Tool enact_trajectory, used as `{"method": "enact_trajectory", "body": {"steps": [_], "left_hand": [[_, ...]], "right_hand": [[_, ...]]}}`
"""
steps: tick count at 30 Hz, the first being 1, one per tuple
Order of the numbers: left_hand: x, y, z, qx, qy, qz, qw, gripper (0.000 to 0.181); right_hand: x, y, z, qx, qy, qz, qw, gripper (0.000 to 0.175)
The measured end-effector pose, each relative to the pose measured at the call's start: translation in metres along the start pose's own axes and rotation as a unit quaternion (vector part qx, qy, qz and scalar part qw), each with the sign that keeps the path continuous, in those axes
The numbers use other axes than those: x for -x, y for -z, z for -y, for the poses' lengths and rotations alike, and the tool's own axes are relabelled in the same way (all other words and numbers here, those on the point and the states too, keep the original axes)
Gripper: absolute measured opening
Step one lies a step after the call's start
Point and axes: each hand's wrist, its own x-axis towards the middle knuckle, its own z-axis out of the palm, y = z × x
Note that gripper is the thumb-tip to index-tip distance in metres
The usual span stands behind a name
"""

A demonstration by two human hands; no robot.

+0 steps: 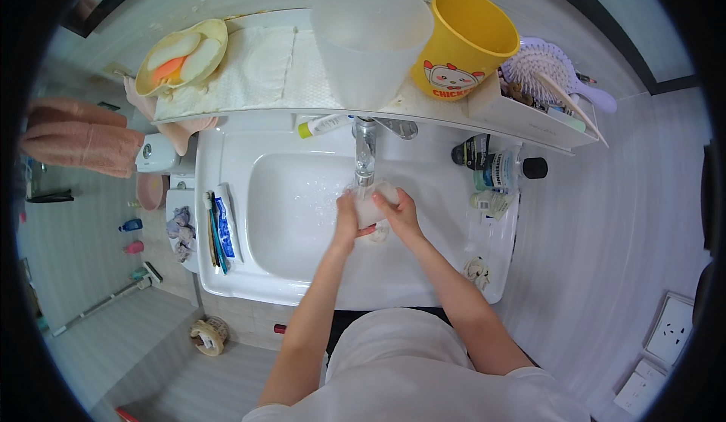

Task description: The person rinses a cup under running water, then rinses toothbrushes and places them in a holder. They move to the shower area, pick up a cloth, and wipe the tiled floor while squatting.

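Note:
Under the chrome faucet (364,155), a pale translucent object (370,205), possibly a cup, is held between both hands. My left hand (347,218) grips its left side, with fingers partly hidden beneath it. On its right side, my right hand (400,212) is closed around it, thumb on top. Water splashes and droplets show in the white washbasin (295,218) around the hands. Just below the object, a whitish round patch (379,232) shows in the basin; I cannot tell what it is.
Above the basin, a shelf (255,64) holds a frosted cup (368,47), a yellow cup (465,42), a soap dish (181,62) and a lilac hairbrush (539,70). Toothbrushes (212,232) and a toothpaste tube (227,223) lie left. A mouthwash bottle (499,172) lies right, near a scrunchie (476,271).

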Motion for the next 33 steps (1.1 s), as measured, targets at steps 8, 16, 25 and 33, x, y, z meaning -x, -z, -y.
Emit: {"method": "enact_trajectory", "body": {"steps": [8,16,25,33], "left_hand": [[-0.003,0.015,-0.018,-0.160,-0.023,-0.119,0.980,0.056],[-0.009,0.014,0.002,0.289,0.021,-0.017,0.957,0.038],[0.019,0.003,-0.011,0.099,-0.098,-0.113,0.984,0.017],[0.057,-0.015,-0.050,-0.095,-0.362,0.033,0.927,0.057]], "right_hand": [[-0.005,-0.035,-0.009,0.085,0.039,-0.037,0.995,0.036],[0.021,-0.026,0.049,0.372,0.338,0.079,0.861,0.015],[0.023,-0.011,0.043,-0.016,-0.001,-0.094,0.995,0.025],[0.001,-0.020,-0.006,-0.429,-0.387,0.012,0.816,0.050]]}}
